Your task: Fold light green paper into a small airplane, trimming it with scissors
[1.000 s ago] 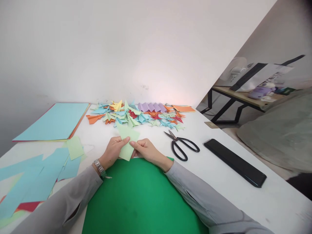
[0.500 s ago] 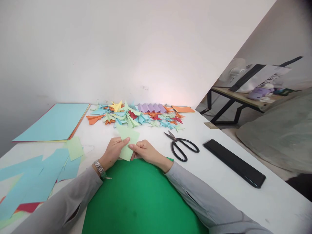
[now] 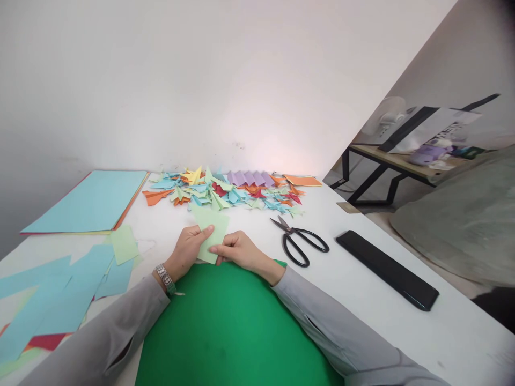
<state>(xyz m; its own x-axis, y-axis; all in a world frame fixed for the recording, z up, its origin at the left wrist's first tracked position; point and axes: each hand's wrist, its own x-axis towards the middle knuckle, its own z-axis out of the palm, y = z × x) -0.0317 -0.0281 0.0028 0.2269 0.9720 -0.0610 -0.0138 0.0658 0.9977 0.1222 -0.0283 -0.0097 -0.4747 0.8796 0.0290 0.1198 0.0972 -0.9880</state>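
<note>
A piece of pale green paper [image 3: 213, 222] is held up above the far edge of a green mat [image 3: 237, 327]. My left hand [image 3: 187, 251] pinches its left side, thumb on top; a metal-band watch [image 3: 164, 276] circles that wrist. From the right, my right hand [image 3: 241, 249] pinches the paper's lower right part, its thumb lying across the front. The fingers behind the sheet are mostly hidden. Just beyond lies a heap of small folded paper shapes [image 3: 217, 199] in orange, blue, green, yellow and red, with a pleated purple paper [image 3: 250, 178] among them.
Black-handled scissors [image 3: 300, 240] lie right of my hands, blades partly apart. Farther right is a long black case [image 3: 386, 268]. Stacked blue sheets [image 3: 92, 201] and loose cut paper pieces [image 3: 68, 295] cover the left. A wall stands behind the table; a wooden-topped side table [image 3: 396, 159] is beyond the right edge.
My right thumb has slid slightly left and down across the paper. The sheet has shifted very slightly; my left hand stays where it was.
</note>
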